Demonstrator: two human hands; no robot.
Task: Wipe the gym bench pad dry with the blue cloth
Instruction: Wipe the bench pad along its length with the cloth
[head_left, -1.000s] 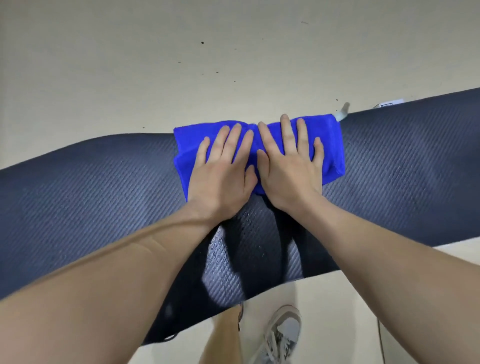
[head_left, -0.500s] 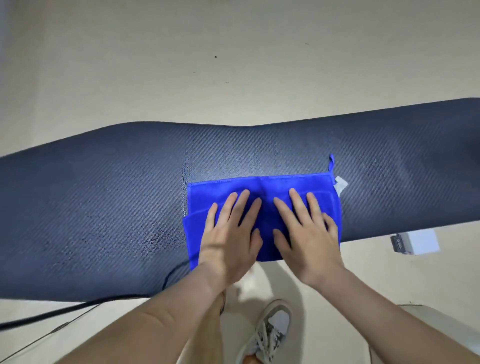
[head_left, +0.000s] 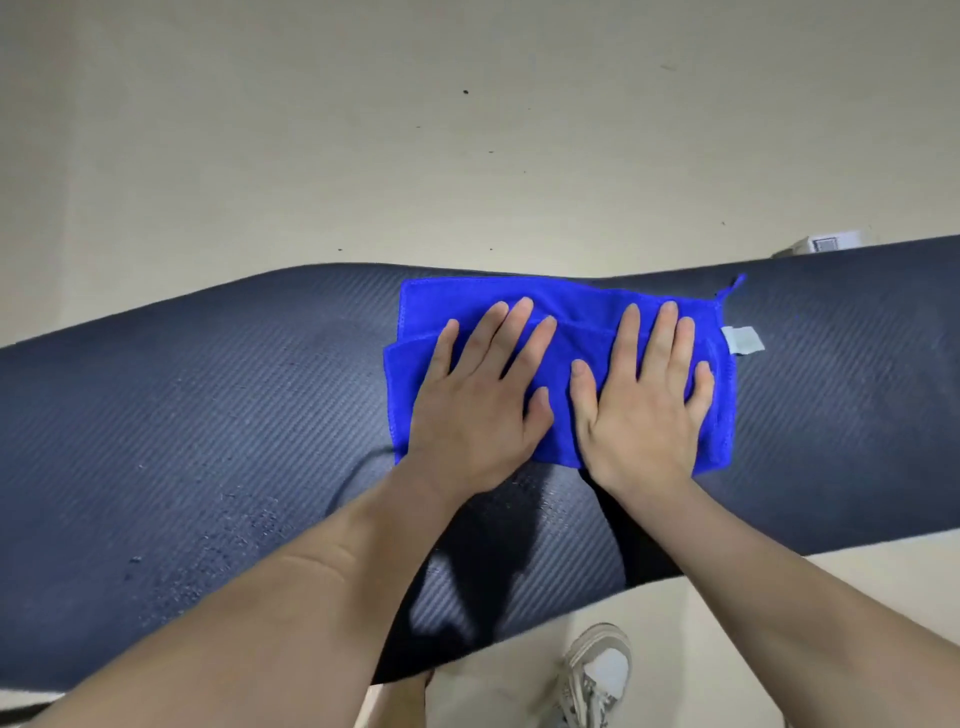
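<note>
A long dark gym bench pad (head_left: 182, 415) with a woven texture runs across the view from left to right. The folded blue cloth (head_left: 566, 312) lies flat on it near the far edge, its white label (head_left: 743, 340) sticking out on the right. My left hand (head_left: 478, 410) presses palm-down on the cloth's left half with fingers spread. Beside it, my right hand (head_left: 641, 410) lies flat on the right half. Neither hand curls around the cloth. Small water droplets (head_left: 244, 514) speckle the pad to the left of my left forearm.
Beige floor (head_left: 467, 156) lies beyond the pad. A small white box (head_left: 823, 244) sits on the floor past the pad's far right edge. My grey-white shoe (head_left: 597, 670) stands below the pad's near edge.
Both hands slid the cloth from the far edge back to the near edge, then forward again to the far edge. It now sits slightly further right on the pad.
</note>
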